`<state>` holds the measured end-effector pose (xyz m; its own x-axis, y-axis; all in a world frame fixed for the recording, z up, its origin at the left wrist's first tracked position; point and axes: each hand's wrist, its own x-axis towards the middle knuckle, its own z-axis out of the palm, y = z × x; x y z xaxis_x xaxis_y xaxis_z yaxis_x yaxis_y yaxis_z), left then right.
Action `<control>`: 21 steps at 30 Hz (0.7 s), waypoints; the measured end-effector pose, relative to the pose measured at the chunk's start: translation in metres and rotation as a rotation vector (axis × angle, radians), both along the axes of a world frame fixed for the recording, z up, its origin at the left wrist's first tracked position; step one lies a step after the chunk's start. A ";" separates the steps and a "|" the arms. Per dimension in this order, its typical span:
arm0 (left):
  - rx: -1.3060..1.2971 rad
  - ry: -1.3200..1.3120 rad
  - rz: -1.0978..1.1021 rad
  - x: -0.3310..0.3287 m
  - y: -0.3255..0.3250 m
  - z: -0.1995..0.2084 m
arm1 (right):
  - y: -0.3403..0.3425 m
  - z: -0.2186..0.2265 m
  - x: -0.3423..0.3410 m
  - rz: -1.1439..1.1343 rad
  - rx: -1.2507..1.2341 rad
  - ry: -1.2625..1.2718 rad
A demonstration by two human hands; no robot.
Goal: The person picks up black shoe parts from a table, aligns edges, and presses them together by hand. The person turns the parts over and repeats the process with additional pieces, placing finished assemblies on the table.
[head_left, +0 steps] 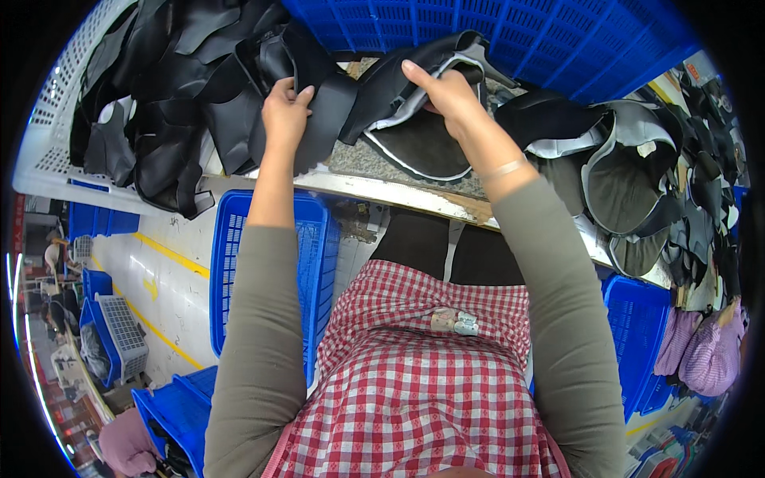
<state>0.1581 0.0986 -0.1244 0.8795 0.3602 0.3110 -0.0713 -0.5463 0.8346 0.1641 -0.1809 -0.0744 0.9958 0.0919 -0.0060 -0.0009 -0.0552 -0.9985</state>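
My right hand (pixel 456 102) is closed on the edge of a black boot upper (pixel 422 147) with pale trim and a dark grey lining, its thumb lying along the top. The upper rests on the speckled bench top (pixel 368 167), its opening turned toward me. My left hand (pixel 287 119) pinches a black leather piece (pixel 328 119) at the edge of a heap of similar black pieces (pixel 215 72). Where this piece ends under the heap is hidden. The two hands are apart, with black leather between them.
More lined uppers (pixel 625 179) lie at the bench's right. A white perforated basket (pixel 48 151) stands at the left, a large blue crate (pixel 510 40) behind the bench. Below the left arm is a blue basket (pixel 231 263). Other people sit at work on both sides.
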 end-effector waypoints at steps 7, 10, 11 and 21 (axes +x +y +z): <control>0.318 -0.204 -0.138 -0.063 0.034 0.025 | -0.041 0.005 -0.090 -0.125 -0.501 -1.011; 0.269 0.261 -0.266 -0.080 0.018 0.043 | -0.052 -0.030 -0.122 -0.045 -0.590 -1.066; 0.396 0.272 -0.241 -0.087 0.007 0.049 | -0.058 -0.041 -0.131 0.037 -0.531 -0.928; -0.151 0.251 -0.649 -0.175 -0.121 0.079 | -0.084 -0.105 -0.154 0.053 -0.590 -0.914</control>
<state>-0.0165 -0.0228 -0.0452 0.9696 -0.2374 0.0589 -0.1388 -0.3360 0.9316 0.0100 -0.2647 -0.1796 0.6409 0.3604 0.6777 0.7451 -0.5043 -0.4364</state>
